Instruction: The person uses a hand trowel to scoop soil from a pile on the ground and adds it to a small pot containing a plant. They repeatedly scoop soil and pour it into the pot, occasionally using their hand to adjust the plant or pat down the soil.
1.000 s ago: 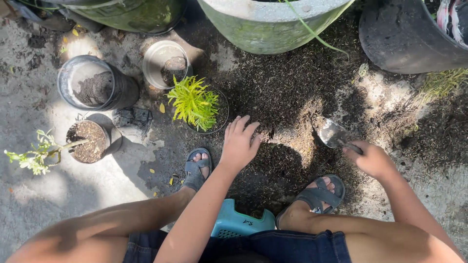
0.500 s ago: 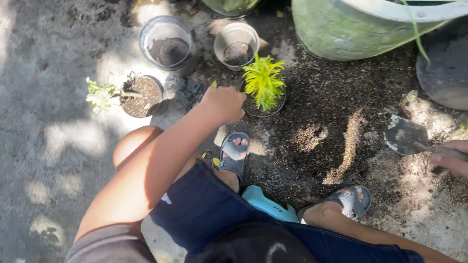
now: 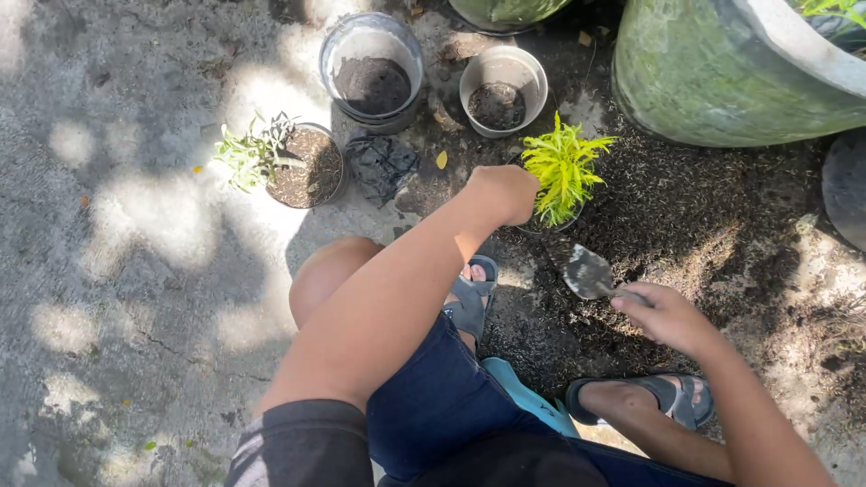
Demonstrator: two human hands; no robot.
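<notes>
Head view: I see the left hand (image 3: 507, 191) now closed beside the yellow-green plant (image 3: 561, 169), the right hand (image 3: 663, 316) gripping the trowel (image 3: 591, 273) brought in just below it.

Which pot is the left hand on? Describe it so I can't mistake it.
Start at the big green planter top right. At its lower left, where the left hand rests, is the pot with the bright yellow-green plant. Neighbouring pots hold bare soil or a pale, sparse plant.

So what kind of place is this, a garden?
Likely an outdoor potting spot in a yard: bare sunlit concrete ground, loose soil spread beside a large green planter, and small pots of earth and seedlings.
</notes>
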